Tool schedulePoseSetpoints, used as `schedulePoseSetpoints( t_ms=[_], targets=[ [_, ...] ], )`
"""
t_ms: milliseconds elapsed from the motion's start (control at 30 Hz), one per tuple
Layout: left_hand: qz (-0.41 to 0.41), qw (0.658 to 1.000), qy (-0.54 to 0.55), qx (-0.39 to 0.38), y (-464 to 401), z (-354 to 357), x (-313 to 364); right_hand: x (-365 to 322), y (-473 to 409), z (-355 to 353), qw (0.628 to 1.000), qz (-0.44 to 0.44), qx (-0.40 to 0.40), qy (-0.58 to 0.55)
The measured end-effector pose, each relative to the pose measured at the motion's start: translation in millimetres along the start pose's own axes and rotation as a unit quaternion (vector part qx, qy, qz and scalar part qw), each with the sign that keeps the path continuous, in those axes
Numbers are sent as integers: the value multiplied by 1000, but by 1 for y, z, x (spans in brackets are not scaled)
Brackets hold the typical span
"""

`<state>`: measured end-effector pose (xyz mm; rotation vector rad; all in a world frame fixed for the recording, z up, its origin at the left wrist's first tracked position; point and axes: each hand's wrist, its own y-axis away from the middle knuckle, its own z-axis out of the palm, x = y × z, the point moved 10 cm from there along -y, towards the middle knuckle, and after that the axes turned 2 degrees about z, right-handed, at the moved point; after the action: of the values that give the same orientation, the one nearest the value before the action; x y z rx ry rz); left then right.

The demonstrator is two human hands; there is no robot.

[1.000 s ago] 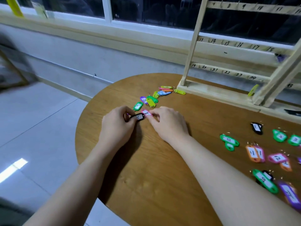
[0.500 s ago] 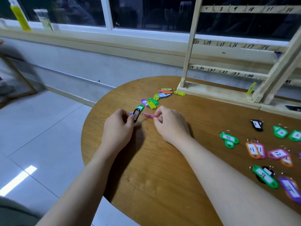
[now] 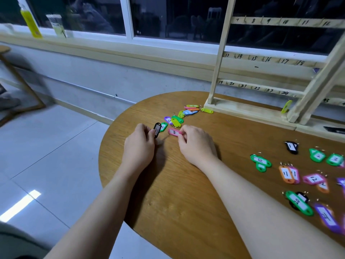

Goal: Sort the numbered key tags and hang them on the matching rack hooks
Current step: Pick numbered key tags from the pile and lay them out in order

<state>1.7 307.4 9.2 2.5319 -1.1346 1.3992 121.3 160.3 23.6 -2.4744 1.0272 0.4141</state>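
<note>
**Stock on the worktop: key tags, rack, two hands**

1. Round brown wooden worktop [image 3: 186, 193]. It carries all items below.
2. My left hand [image 3: 139, 146]: fingers curled, pinching a black plastic key tag with a white label [image 3: 157, 129], held nearly upright just above the worktop.
3. My right hand [image 3: 196, 144]: fingertips pinching one end of a pink plastic key tag with a white label [image 3: 174, 132]; the tag lies low and flat, apart from the black one. I cannot read either number with certainty.
4. Loose pile of unsorted coloured tags [image 3: 183, 114] in green, yellow, purple, blue and orange: just beyond both hands, reaching to the foot of the rack.
5. Pale wooden rack with numbered rails and small hooks [image 3: 261, 88]: standing at the far right of the worktop; written numbers run from 7 to 24 on the visible rails.
6. Sorted rows of numbered tags [image 3: 291, 174]: laid flat on the right, well apart from the hands, some stacked in pairs.
</note>
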Motion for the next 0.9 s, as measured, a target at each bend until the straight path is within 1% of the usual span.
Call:
schedulePoseSetpoints(
  t_ms=[67,100,200,233,300,367,433,567,700,800,900],
  targets=[
    [2,1000,4,-8,1,2,0,1,4,-5,999,20,8,-24],
    [7,1000,10,-14,1,2,2,4,8,-10,997,42,27,-57],
    [27,998,48,-22,4,-1,11,14,36,-37,967,110,124,-191],
    [33,997,67,-20,5,-2,14,15,48,-48,959,115,151,-212],
    [46,995,83,-22,8,-4,17,17,70,-68,953,103,172,-228],
    [62,996,66,-28,11,-3,21,26,88,-85,953,88,174,-233],
    [71,995,58,-33,17,-2,28,44,104,-101,947,93,180,-251],
    [72,991,97,-61,44,8,54,77,131,-141,934,108,189,-282],
    [123,976,115,-136,86,36,102,108,160,-181,934,123,180,-283],
    [164,957,104,-215,121,61,146,134,185,-205,929,161,167,-287],
    [191,940,115,-257,151,73,185,155,211,-218,925,207,130,-291]
  ],
)
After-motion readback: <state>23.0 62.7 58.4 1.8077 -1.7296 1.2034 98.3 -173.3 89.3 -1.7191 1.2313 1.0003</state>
